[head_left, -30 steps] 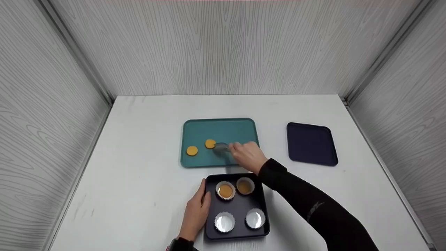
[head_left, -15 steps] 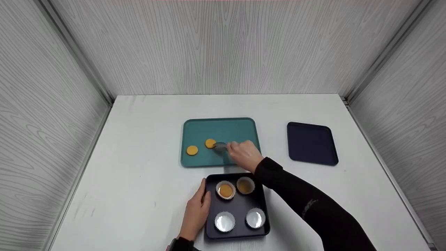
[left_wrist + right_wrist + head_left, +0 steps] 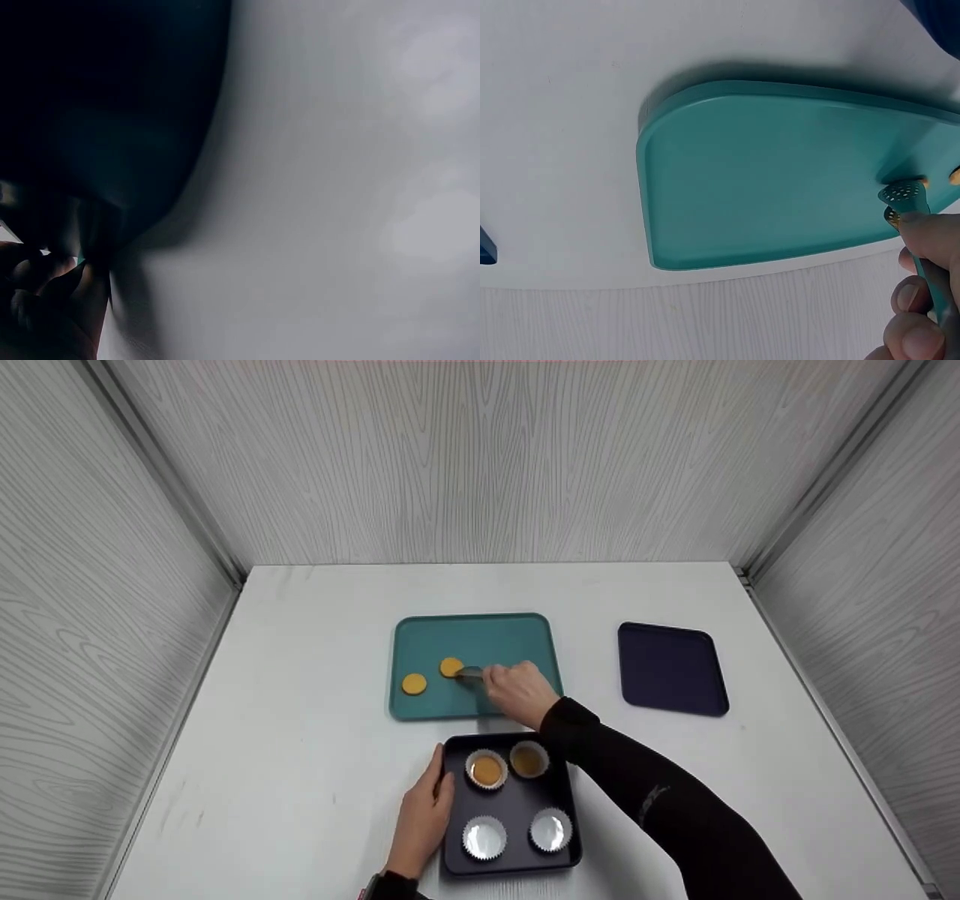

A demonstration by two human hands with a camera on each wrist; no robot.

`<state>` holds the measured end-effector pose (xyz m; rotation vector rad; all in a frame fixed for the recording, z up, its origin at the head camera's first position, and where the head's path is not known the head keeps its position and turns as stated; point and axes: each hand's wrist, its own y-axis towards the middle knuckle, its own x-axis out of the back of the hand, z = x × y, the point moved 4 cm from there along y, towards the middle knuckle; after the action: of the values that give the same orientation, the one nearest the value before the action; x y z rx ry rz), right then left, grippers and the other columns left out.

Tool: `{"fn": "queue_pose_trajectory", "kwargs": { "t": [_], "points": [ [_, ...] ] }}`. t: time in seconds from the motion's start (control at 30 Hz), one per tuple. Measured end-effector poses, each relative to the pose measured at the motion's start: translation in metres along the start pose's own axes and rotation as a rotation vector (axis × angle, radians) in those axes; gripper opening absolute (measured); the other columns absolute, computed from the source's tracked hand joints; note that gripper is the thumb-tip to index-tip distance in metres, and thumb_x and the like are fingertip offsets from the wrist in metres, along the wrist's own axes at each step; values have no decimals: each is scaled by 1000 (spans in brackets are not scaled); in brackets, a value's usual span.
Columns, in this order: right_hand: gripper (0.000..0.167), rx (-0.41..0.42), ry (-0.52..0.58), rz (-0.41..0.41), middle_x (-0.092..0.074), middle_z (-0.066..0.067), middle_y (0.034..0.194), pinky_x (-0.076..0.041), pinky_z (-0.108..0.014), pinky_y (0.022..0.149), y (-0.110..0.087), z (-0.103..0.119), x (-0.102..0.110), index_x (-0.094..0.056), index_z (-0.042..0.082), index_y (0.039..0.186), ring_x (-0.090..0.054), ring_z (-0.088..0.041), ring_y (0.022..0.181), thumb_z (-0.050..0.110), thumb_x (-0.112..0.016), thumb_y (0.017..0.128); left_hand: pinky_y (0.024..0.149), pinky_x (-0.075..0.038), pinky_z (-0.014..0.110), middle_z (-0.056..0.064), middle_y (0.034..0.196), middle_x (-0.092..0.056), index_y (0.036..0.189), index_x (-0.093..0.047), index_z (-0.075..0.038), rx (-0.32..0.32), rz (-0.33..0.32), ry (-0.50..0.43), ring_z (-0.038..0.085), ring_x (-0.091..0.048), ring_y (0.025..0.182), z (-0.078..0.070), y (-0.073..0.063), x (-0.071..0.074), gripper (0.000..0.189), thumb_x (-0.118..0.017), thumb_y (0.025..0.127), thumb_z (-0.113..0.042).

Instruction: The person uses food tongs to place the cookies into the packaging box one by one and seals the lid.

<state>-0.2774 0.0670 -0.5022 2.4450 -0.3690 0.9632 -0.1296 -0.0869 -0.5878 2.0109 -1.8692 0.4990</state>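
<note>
My right hand pinches small teal tongs with perforated heads. Their tips sit right at the edge of a round yellow-orange disc on the teal tray. A second yellow disc lies nearer that tray's left end. At the front, my left hand holds the left wall of a deep dark tin, thumb at the rim and fingers along the outside. Inside stand two back paper cups, the left cup and right cup, each with an orange disc, and two silvery-bottomed front cups.
A flat dark tray lies on the white table to the right of the teal tray. Wood-grain panels enclose the back and both sides. My right forearm crosses over the tin's back right corner.
My right hand has shifted slightly left with the tongs, whose heads have turned to look narrower. The disc at their tips has edged slightly left. My left hand and the tin stay put.
</note>
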Motion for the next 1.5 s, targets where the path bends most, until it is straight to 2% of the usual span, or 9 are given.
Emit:
{"fn": "queue_pose_trajectory", "kwargs": {
  "t": [0.2, 0.4, 0.63, 0.9, 1.13, 1.3, 1.37, 1.5],
  "points": [
    [29, 2, 9, 31, -13, -2, 67, -6, -29, 49, 2, 2, 0, -65, 12, 82, -7, -11, 52, 15, -47, 105, 117, -39, 47, 17, 156, -46, 158, -38, -3, -1, -8, -3, 33, -45, 143, -1, 0, 0, 53, -50, 109, -20],
    [29, -4, 33, 5, -14, -2, 66, -6, -29, 50, 1, 2, -2, -62, 12, 80, -6, -11, 53, 14, -50, 106, 118, -38, 47, 17, 156, -45, 158, -37, -3, 0, -4, -3, 33, -45, 143, -1, 0, 0, 53, -49, 109, -21],
    [16, -6, 14, 6, -43, 4, 60, -7, -29, 48, -4, 3, -6, -67, 14, 85, -3, -11, 55, 16, -64, 101, 118, -39, 47, 16, 156, -45, 158, -37, -4, 6, -2, -13, 32, -45, 143, 1, 1, -1, 53, -50, 109, -21],
    [12, -6, 68, -20, -44, 2, 62, -5, -28, 54, -18, -2, -5, -73, 11, 98, -6, -11, 56, 18, -64, 102, 117, -40, 49, 16, 156, -45, 159, -36, -6, 18, 14, -2, 33, -45, 143, -1, 0, -1, 54, -49, 110, -22],
    [14, -7, 118, 4, -49, 1, 65, -6, -28, 52, -31, -8, -8, -74, 8, 105, -23, -9, 48, 13, -61, 103, 117, -39, 48, 15, 157, -45, 159, -35, -6, 19, 12, -7, 32, -44, 144, 0, 1, -1, 54, -50, 110, -21],
    [14, -19, 160, -3, -53, -1, 68, -14, -27, 46, -39, -12, -7, -73, 5, 108, -34, -9, 46, 11, -62, 101, 118, -38, 47, 15, 157, -45, 159, -36, -5, 18, 5, -8, 31, -44, 144, 0, 1, 0, 54, -50, 109, -21],
    [15, -21, 168, -9, -54, -1, 69, -16, -27, 45, -43, -13, -6, -73, 4, 110, -35, -10, 46, 11, -63, 101, 118, -38, 47, 15, 157, -44, 159, -36, -5, 20, 5, -10, 31, -44, 144, 0, 1, 0, 54, -50, 109, -20],
    [16, -15, 167, -15, -53, -1, 70, -16, -26, 46, -52, -16, -1, -71, 5, 113, -28, -9, 48, 10, -63, 99, 119, -37, 47, 15, 158, -44, 159, -35, -4, 25, 9, -16, 31, -43, 145, 0, 2, -1, 54, -50, 109, -20]
  ]
}}
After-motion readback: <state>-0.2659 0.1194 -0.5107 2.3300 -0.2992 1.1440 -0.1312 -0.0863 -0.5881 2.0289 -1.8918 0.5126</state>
